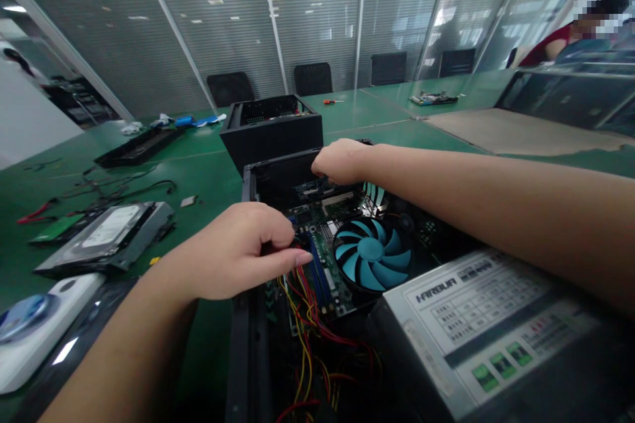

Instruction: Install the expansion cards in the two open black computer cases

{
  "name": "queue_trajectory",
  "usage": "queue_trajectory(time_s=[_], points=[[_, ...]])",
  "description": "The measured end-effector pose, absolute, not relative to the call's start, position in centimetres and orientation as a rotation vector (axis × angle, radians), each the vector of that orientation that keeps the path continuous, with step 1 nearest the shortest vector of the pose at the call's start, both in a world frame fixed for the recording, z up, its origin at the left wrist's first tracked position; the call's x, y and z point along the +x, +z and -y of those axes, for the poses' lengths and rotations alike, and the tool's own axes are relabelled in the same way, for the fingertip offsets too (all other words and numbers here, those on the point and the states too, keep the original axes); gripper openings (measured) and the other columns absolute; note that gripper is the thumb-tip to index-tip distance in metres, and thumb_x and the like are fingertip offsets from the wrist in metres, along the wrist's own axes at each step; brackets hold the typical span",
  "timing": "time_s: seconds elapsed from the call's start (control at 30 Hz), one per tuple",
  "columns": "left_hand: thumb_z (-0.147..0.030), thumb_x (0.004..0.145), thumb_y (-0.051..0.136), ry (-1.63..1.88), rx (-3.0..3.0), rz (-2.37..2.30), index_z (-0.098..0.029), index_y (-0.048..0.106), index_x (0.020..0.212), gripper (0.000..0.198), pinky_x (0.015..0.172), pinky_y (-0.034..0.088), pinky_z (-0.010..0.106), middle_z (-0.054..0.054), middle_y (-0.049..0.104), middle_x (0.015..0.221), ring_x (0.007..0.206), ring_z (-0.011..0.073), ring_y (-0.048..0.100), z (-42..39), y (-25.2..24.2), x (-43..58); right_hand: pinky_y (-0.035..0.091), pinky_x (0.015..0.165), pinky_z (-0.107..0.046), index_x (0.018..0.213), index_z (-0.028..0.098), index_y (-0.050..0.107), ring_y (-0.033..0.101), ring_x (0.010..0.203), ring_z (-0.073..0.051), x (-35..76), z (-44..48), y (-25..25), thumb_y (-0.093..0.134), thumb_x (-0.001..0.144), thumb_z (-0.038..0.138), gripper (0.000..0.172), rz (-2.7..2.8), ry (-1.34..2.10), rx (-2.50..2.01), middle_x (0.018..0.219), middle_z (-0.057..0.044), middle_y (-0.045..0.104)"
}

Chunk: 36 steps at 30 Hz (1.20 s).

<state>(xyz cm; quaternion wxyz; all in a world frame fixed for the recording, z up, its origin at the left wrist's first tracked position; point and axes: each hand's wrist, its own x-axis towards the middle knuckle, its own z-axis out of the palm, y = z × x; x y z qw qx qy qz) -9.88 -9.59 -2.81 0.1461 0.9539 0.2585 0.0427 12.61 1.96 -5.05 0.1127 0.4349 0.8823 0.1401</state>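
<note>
An open black computer case (243,344) lies before me, its motherboard (342,301) facing up. My left hand (243,248) reaches over the near-left wall, thumb and forefinger closed around the top of a bundle of red, yellow and black power cables (308,317). Beside it are blue memory slots (322,271) and a fan with blue blades (371,250). My right hand (342,160) is curled down at the far end of the case, near a circuit board (310,190); its fingertips and anything in them are hidden. A silver power supply (461,324) sits at the right.
Behind stands another black case (272,135). Left on the green table are a hard drive (112,231), loose cables (114,195), a black panel (139,147) and a white device (44,330). Farther off are a screwdriver (333,102), a circuit board (434,98), cardboard (526,131) and a seated person (555,46).
</note>
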Motion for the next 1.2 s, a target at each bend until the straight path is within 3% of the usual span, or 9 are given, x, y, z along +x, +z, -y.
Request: queue_trajectory(time_s=[0.63, 1.2], points=[[-0.043, 0.093, 0.049, 0.116, 2.741, -0.747, -0.015, 0.045, 0.057, 0.046, 0.058, 0.025, 0.026, -0.002, 0.043, 0.056, 0.056, 0.0073, 0.034, 9.6, -2.81, -10.03, 0.046, 0.074, -0.031, 0.102, 0.025, 0.071, 0.064, 0.091, -0.023, 13.11, -2.61, -5.28, 0.068, 0.076, 0.027, 0.026, -2.649, 0.291, 1.329, 0.101, -0.008, 0.069], [-0.044, 0.093, 0.048, 0.117, 2.749, -0.754, -0.016, 0.044, 0.058, 0.046, 0.059, 0.026, 0.027, -0.002, 0.043, 0.057, 0.057, 0.0079, 0.037, 9.39, -3.13, -10.34, 0.046, 0.069, -0.031, 0.106, 0.028, 0.07, 0.068, 0.093, -0.026, 12.81, -2.31, -5.39, 0.066, 0.076, 0.026, 0.03, -2.612, 0.448, 1.286, 0.101, -0.007, 0.07]])
